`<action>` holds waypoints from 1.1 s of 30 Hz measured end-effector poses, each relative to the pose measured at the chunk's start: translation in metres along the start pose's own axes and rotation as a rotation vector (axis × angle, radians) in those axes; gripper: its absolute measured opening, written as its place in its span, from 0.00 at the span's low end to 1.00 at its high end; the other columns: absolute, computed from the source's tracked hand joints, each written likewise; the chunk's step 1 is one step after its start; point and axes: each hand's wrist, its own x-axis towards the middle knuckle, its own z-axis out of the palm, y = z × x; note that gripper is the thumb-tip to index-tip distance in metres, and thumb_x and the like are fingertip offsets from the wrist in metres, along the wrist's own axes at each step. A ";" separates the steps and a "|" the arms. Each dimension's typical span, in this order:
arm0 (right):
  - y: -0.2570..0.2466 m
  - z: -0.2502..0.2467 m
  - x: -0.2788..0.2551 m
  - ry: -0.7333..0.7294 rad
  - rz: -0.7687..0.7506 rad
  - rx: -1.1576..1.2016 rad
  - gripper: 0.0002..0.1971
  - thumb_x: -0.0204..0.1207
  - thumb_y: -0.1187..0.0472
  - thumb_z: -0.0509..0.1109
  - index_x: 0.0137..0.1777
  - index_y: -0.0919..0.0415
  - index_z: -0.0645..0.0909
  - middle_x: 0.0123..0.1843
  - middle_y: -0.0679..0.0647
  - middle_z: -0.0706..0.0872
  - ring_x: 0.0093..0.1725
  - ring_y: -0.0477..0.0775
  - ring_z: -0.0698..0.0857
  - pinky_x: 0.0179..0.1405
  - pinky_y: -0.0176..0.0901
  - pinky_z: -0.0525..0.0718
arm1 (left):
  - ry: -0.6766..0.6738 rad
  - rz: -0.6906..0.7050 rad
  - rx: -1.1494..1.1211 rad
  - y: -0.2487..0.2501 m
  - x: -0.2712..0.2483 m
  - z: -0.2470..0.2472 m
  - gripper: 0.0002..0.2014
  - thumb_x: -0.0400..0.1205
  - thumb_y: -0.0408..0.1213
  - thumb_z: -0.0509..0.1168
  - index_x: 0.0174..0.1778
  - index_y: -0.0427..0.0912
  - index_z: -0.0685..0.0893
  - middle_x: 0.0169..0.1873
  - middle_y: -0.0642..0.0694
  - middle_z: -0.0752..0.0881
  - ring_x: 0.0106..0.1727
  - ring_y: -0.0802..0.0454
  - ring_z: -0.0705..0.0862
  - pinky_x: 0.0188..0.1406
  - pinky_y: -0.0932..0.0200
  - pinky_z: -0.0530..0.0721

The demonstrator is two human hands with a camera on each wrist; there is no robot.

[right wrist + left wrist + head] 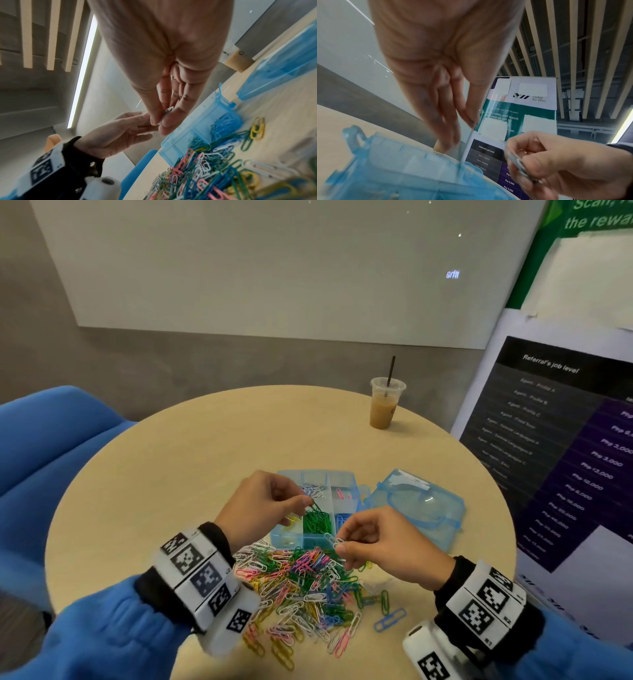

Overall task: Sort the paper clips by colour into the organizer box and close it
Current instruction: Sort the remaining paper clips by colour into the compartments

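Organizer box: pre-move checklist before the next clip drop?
1. Box open, lid off to its right: ok.
2. Left hand pinches a green clip above the green compartment: ok.
3. Right hand pinches white clips: ok; count: cannot tell.
4. White compartment unblocked: ok.
5. Pile still unsorted: not ok.
6. Cup far from both hands: ok.

I read this as an office break area: a referral-program banner at 3 o'clock, a whiteboard at 12 o'clock, 1 iced coffee cup on the round table.
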 end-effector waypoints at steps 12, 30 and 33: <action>0.001 -0.010 0.012 -0.005 0.204 0.551 0.05 0.76 0.70 0.72 0.49 0.72 0.83 0.41 0.63 0.87 0.39 0.53 0.88 0.42 0.36 0.87 | -0.123 -0.025 0.037 -0.001 -0.014 -0.011 0.14 0.80 0.48 0.70 0.44 0.38 0.86 0.46 0.44 0.91 0.49 0.46 0.89 0.45 0.50 0.87; -0.027 -0.001 0.112 0.251 0.306 0.443 0.26 0.77 0.56 0.75 0.67 0.74 0.76 0.63 0.67 0.82 0.61 0.61 0.85 0.57 0.44 0.86 | -0.037 -0.154 -0.024 -0.026 -0.040 -0.041 0.15 0.76 0.50 0.71 0.44 0.40 0.88 0.38 0.46 0.91 0.44 0.52 0.90 0.38 0.62 0.84; -0.026 -0.006 0.112 0.244 0.307 0.362 0.25 0.80 0.52 0.71 0.66 0.74 0.75 0.66 0.69 0.81 0.61 0.61 0.84 0.61 0.48 0.84 | -0.037 -0.140 0.016 -0.026 -0.040 -0.042 0.11 0.79 0.47 0.71 0.43 0.41 0.88 0.39 0.46 0.91 0.42 0.52 0.90 0.37 0.62 0.83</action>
